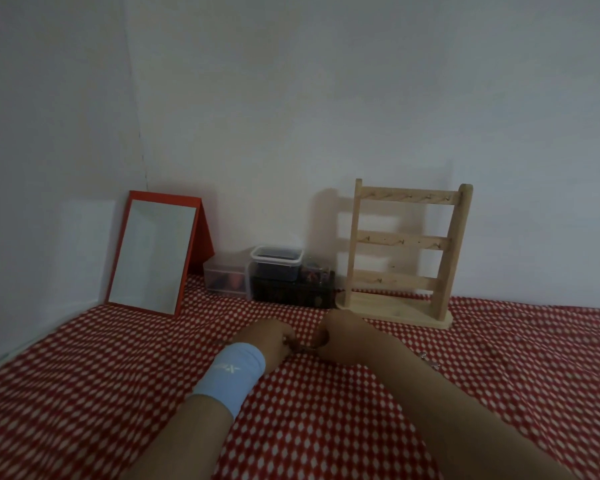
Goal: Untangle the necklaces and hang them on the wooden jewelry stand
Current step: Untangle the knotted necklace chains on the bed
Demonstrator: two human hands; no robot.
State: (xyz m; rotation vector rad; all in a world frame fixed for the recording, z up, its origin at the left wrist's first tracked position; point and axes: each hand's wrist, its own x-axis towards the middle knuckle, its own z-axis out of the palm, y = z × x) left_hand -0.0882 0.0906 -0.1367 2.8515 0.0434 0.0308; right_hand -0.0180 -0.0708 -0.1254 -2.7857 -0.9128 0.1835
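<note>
My left hand (269, 336) and my right hand (340, 332) meet over the red-and-white cloth, fingers pinched together on a thin necklace chain (303, 348) between them. Only a short bit of chain shows; the rest is hidden by the fingers. A light blue band wraps my left wrist. The wooden jewelry stand (404, 254) rises just behind my right hand, against the wall, with three rails of small hooks, all bare. Another small silvery piece of jewelry (428, 360) lies on the cloth to the right of my right forearm.
A red-framed mirror (156, 252) leans at the back left. Clear plastic boxes (224, 275) and a dark box with a lidded tub (278, 268) stand between mirror and stand. White walls close the back and left.
</note>
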